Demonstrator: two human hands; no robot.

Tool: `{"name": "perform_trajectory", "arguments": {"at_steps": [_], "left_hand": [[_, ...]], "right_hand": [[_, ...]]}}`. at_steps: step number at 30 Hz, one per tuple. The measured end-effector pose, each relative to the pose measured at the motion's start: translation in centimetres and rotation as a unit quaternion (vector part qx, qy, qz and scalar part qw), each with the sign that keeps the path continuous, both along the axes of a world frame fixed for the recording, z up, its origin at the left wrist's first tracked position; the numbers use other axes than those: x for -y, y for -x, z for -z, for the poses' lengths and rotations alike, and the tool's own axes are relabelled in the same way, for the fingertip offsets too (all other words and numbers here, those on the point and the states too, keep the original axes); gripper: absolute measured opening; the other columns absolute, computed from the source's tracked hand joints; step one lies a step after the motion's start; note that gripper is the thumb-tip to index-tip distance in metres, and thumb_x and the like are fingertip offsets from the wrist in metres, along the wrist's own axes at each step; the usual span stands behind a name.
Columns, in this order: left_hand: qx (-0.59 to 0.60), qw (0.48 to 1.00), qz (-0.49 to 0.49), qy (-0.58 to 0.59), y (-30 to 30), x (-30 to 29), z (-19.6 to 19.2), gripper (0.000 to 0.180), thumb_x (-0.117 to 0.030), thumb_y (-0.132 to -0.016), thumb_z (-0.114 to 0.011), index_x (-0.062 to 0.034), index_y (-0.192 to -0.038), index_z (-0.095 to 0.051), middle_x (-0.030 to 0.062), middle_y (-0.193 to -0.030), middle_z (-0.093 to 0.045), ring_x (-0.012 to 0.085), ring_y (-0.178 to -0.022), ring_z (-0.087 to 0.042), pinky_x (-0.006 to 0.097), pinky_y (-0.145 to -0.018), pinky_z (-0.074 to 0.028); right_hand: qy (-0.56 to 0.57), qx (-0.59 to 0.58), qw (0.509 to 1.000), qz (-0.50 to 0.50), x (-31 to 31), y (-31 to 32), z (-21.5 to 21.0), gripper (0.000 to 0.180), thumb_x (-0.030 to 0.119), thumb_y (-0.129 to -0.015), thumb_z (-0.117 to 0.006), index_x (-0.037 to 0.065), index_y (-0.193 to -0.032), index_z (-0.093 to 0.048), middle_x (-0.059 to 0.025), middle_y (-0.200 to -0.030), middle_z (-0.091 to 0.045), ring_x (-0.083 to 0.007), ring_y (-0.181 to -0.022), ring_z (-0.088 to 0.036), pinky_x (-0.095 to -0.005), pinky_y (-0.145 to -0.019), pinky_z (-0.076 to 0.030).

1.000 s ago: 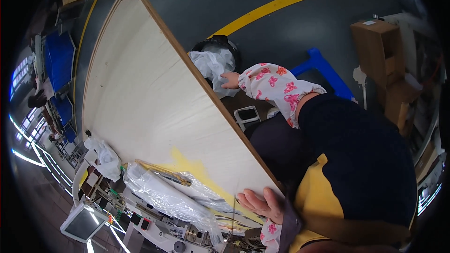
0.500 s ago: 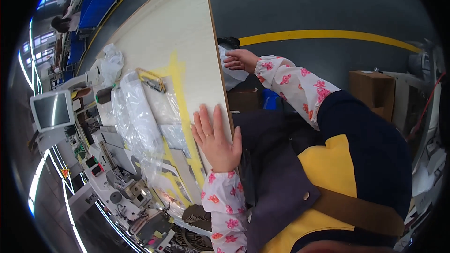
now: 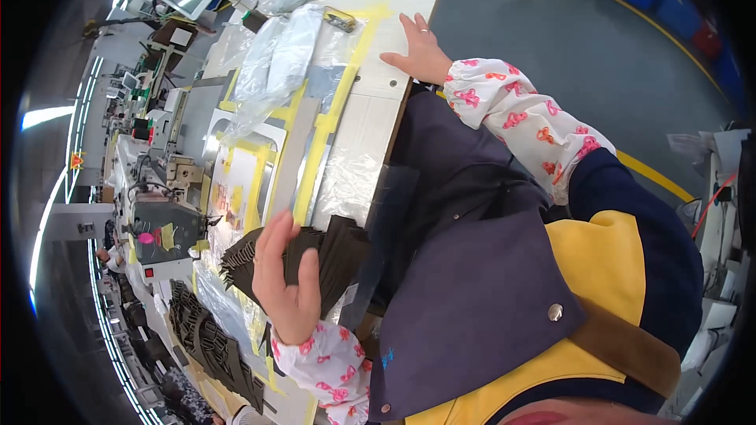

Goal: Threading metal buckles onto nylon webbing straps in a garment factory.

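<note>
The left hand (image 3: 287, 283) is closed round a fanned stack of dark flat pieces (image 3: 315, 256), fingers (image 3: 268, 264) wrapped over the front, thumb behind. The stack sits above the near edge of the bench (image 3: 370, 122), beside the yellow tape strip (image 3: 319, 153), its long axis running across that strip. The right hand (image 3: 417, 51) lies flat and spread, holding nothing, on the bench's edge well beyond the stack; the left is the nearer

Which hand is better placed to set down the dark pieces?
Left, probably: the left hand grips the fan of dark pieces above the table; the right hand lies flat, empty, farther along its edge.
</note>
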State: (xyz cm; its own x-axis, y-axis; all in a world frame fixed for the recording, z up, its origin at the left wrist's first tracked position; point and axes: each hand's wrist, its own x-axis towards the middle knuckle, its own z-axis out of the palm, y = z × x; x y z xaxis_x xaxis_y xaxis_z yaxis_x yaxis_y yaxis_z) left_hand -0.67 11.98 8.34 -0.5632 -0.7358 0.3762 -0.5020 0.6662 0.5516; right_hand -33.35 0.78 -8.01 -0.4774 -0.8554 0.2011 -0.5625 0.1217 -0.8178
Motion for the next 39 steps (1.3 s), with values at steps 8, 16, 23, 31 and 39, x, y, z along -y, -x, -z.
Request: {"name": "perform_trajectory", "arguments": {"at_steps": [8, 16, 23, 31, 39], "left_hand": [[-0.124, 0.976, -0.145, -0.107, -7.0, -5.8, 4.7, 0.034, -0.004, -0.079, -0.052, 0.0023, -0.112, -0.052, 0.0154, -0.111, -0.054, 0.0217, -0.09, -0.057, 0.031, -0.081, -0.043], [-0.162, 0.971, -0.149, -0.096, -9.2, -6.0, 3.6, 0.033, -0.012, -0.081, -0.054, 0.0048, -0.11, -0.053, 0.0169, -0.109, -0.056, 0.0235, -0.089, -0.057, 0.033, -0.081, -0.044], [-0.157, 0.964, -0.183, -0.118, -13.1, -8.8, 3.7, 0.034, -0.014, -0.081, -0.053, 0.0058, -0.109, -0.052, 0.0169, -0.107, -0.055, 0.0239, -0.091, -0.056, 0.033, -0.082, -0.044], [-0.214, 0.962, -0.087, -0.143, -14.8, -10.2, 4.6, 0.032, 0.001, -0.073, -0.048, 0.006, -0.104, -0.055, 0.0181, -0.102, -0.058, 0.0246, -0.088, -0.058, 0.033, -0.083, -0.044], [-0.178, 0.97, -0.022, -0.162, -14.5, -9.1, 4.2, 0.026, -0.002, -0.074, -0.056, 0.0048, -0.099, -0.058, 0.0185, -0.096, -0.061, 0.0262, -0.088, -0.06, 0.031, -0.081, -0.045]], "right_hand": [[-0.047, -0.129, 0.99, 0.031, 1.5, -0.2, 2.8, 0.076, 0.053, -0.073, -0.056, 0.01, -0.132, -0.034, -0.0195, -0.142, -0.016, -0.0472, -0.127, -0.015, -0.0513, -0.102, -0.017], [-0.182, -0.275, 0.943, 0.053, 2.4, 0.9, 0.7, 0.071, 0.062, -0.076, -0.042, 0.018, -0.132, -0.036, -0.0177, -0.141, -0.02, -0.0519, -0.124, -0.018, -0.0551, -0.102, -0.013], [-0.23, -0.272, 0.934, 0.02, 1.7, 0.9, -0.4, 0.07, 0.063, -0.079, -0.037, 0.022, -0.135, -0.029, -0.0138, -0.144, -0.014, -0.0486, -0.126, -0.018, -0.0546, -0.103, -0.013], [-0.274, -0.229, 0.934, 0.023, 1.2, 0.9, -0.8, 0.071, 0.064, -0.078, -0.035, 0.026, -0.137, -0.025, -0.0096, -0.146, -0.009, -0.0407, -0.129, -0.019, -0.053, -0.103, -0.016], [-0.205, -0.166, 0.962, 0.067, 2.7, 0.6, 0.7, 0.064, 0.054, -0.082, -0.042, 0.02, -0.134, -0.032, -0.0134, -0.144, -0.015, -0.0406, -0.127, -0.024, -0.0427, -0.104, -0.021]]}}
